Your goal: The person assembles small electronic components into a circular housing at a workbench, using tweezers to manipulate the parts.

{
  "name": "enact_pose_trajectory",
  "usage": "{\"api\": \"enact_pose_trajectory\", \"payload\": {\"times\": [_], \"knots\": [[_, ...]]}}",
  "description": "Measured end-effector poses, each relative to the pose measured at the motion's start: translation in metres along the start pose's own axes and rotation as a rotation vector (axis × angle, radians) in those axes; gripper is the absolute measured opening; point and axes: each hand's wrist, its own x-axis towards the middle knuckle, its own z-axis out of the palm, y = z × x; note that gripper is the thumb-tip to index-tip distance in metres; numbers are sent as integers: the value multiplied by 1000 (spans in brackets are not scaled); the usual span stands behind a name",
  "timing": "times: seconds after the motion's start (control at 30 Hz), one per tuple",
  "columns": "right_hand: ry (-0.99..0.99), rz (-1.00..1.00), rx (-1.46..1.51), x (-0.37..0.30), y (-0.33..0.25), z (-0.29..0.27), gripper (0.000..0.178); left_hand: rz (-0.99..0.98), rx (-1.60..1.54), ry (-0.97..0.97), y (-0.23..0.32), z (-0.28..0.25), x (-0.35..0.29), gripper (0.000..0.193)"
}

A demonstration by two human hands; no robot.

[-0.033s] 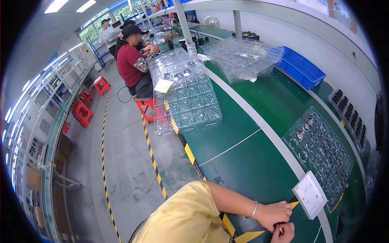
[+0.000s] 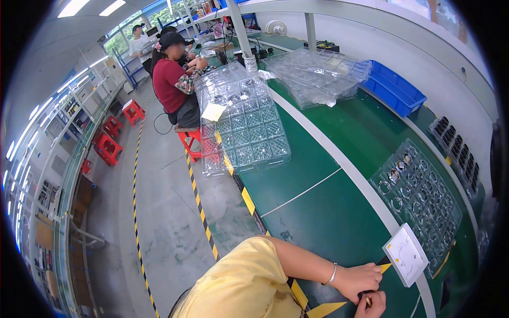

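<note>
My left hand [image 2: 359, 281] comes in from the lower middle, with a thin bracelet on the wrist, and rests at the near edge of the green bench [image 2: 313, 228]. Its fingers are curled over a small black part [image 2: 363, 294], mostly hidden by them. Just below, my right hand [image 2: 373, 306] is closed against the same part, fingertips pinched. A tiny brownish-gold bit [image 2: 368, 301] shows at those fingertips; its kind is too small to make out. The two hands touch or nearly touch. Beside them stands a small white tray [image 2: 405, 255] with little bits in it.
To the right lies a clear compartment tray [image 2: 419, 196] of ring-shaped parts, with a rack of black parts [image 2: 455, 153] behind. Clear trays [image 2: 246, 132] overhang the bench's left edge; more trays [image 2: 318, 74] and a blue bin [image 2: 392, 87] stand farther off. A co-worker [image 2: 175, 85] sits beyond.
</note>
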Motion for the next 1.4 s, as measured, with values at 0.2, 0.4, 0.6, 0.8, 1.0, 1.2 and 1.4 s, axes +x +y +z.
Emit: {"api": "enact_pose_trajectory", "payload": {"times": [0.2, 0.4, 0.6, 0.8, 1.0, 1.2, 1.4], "knots": [[56, 78, 11, 1, 0, -6, 10, -16, -49, -1, -1, -3, 2, 36], [202, 71, -103, 1, 9, -14, 25, -46, -53, -62, 1, -15, -1, 42], [271, 106, -170, -1, 4, -15, 32, -34, -61, -54, 3, -15, -8, 44], [326, 282, -2, -20, 28, -3, 16, -55, 37, -95, 12, -35, 3, 42], [67, -39, -66, 3, 1, -6, 16, -106, 128, -137, 17, -65, -1, 39], [13, -4, -39, -8, 11, -7, 20, -112, 42, -187, 17, -54, 7, 52], [7, -34, -34, -14, 11, -3, 21, -130, 29, -170, 23, -52, 1, 54]]}}
